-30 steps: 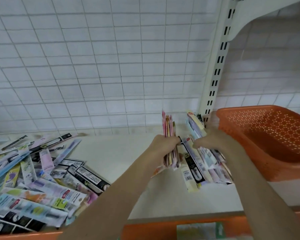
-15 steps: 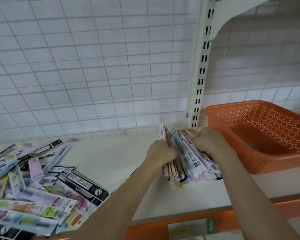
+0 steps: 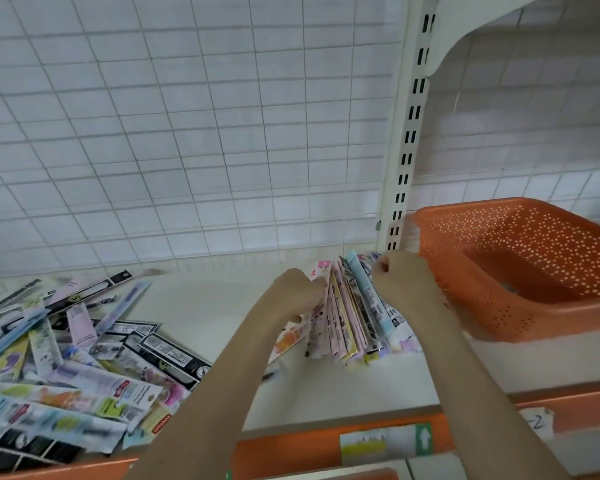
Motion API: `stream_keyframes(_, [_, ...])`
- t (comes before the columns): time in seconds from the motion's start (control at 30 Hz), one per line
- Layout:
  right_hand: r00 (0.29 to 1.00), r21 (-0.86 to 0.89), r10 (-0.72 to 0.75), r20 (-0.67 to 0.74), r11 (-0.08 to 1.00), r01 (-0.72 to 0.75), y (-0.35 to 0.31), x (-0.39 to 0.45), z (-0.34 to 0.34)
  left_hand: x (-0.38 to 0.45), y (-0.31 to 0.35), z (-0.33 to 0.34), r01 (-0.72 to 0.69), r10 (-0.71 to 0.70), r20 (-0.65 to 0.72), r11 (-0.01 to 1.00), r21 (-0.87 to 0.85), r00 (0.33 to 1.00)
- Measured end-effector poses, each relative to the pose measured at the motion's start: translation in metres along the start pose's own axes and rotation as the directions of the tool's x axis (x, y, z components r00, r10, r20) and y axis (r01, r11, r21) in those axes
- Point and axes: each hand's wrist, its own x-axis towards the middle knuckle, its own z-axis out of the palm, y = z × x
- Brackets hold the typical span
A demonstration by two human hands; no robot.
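White shelf (image 3: 205,306). Orange perforated plastic basket (image 3: 465,289) at right. Loose heap of flat printed packets (image 3: 84,375) at left. Mid-shelf, a bundle of thin glossy packets (image 3: 350,313) stands on edge, left hand (image 3: 295,292) and right hand (image 3: 402,282) fingers curled round its flanks. Probably light, bendy, slick (fans easily); squeeze both flanks. Brands blurred; handwritten "-2" tag (image 3: 536,422) readable.

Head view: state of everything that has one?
packet bundle, on edge on the shelf, squeezed between both hands
left hand, grips the bundle's left side
right hand, grips the bundle's right side
loose packets, lying scattered, left on the shelf
orange basket, upright, right of the bundle
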Motion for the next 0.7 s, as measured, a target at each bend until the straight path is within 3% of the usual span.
stream_keyframes(0.17, [0.988,0.037,-0.157,0.002,0.987,0.157,-0.018,-0.013,0.017,-0.012,-0.034,-0.012,-0.098,0.104,-0.052,0.989,0.114,0.993])
stream_keyframes(0.23, [0.979,0.094,-0.200,0.027,0.976,0.197,-0.026,-0.020,0.023,-0.021,-0.052,-0.023,-0.138,0.168,-0.146,0.971,0.197,0.975])
stream_keyframes(0.37, [0.961,0.187,-0.272,0.057,0.948,0.257,-0.045,-0.032,0.036,-0.047,-0.091,-0.048,-0.107,0.159,-0.381,0.982,0.155,0.911])
stream_keyframes(0.47, [0.919,0.214,-0.348,0.187,0.927,0.307,-0.062,-0.042,0.044,-0.065,-0.115,-0.063,-0.059,0.143,-0.472,0.980,0.189,0.870])
stream_keyframes(0.57, [0.825,0.167,-0.414,0.384,0.910,0.379,-0.078,-0.050,0.054,-0.076,-0.136,-0.074,-0.037,0.130,-0.538,0.983,0.180,0.833])
stream_keyframes(0.7, [0.758,0.080,-0.398,0.517,0.904,0.420,-0.091,-0.060,0.066,-0.089,-0.154,-0.078,-0.010,0.097,-0.587,0.989,0.149,0.804])
